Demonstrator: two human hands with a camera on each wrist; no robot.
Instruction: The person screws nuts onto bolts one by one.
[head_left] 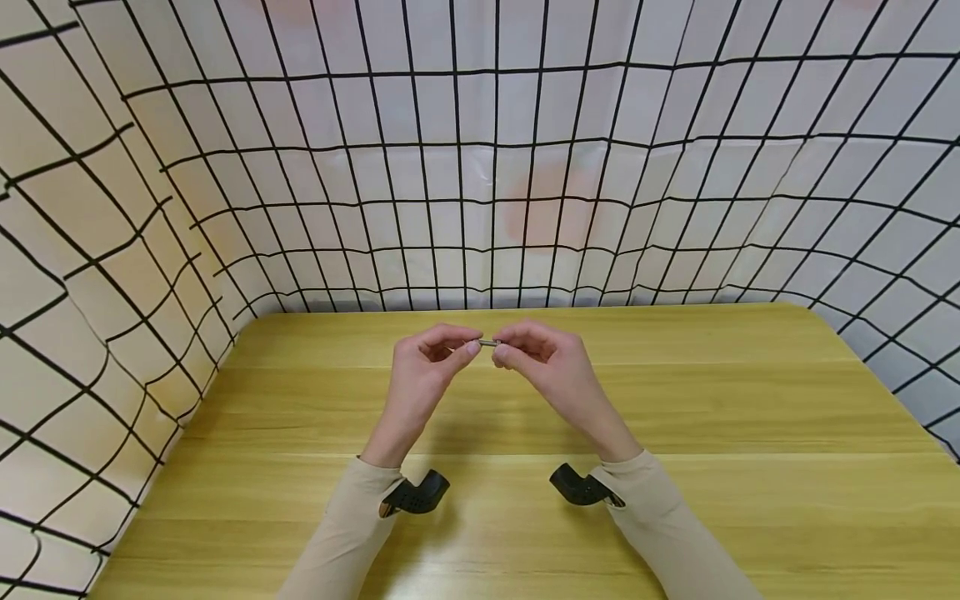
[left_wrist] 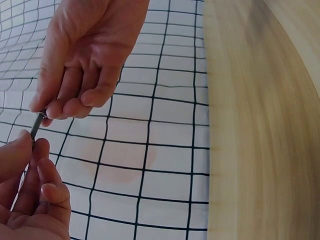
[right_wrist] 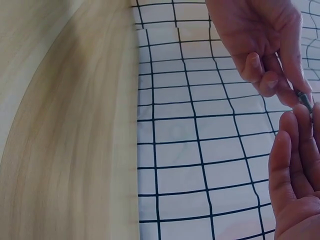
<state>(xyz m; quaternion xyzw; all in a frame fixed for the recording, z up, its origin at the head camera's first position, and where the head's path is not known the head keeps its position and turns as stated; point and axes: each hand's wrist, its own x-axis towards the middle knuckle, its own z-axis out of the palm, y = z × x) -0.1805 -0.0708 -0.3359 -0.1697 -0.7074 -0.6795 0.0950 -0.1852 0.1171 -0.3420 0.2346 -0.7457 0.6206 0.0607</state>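
Between the two hands runs a small grey metal bolt, lying nearly level in the head view. Its shank looks threaded in the right wrist view, where the bolt shows between the fingertips. The left hand pinches one end with thumb and forefinger. At the opposite end, the right hand pinches it the same way. The left wrist view shows a slightly wider metal part of the bolt at the right hand's fingertips. Fingers cover both ends.
A wood-grain table spreads beneath both hands. White sheeting with a black grid stands behind it and along the sides. Black wrist-worn cameras stick out from the left cuff and the right cuff.
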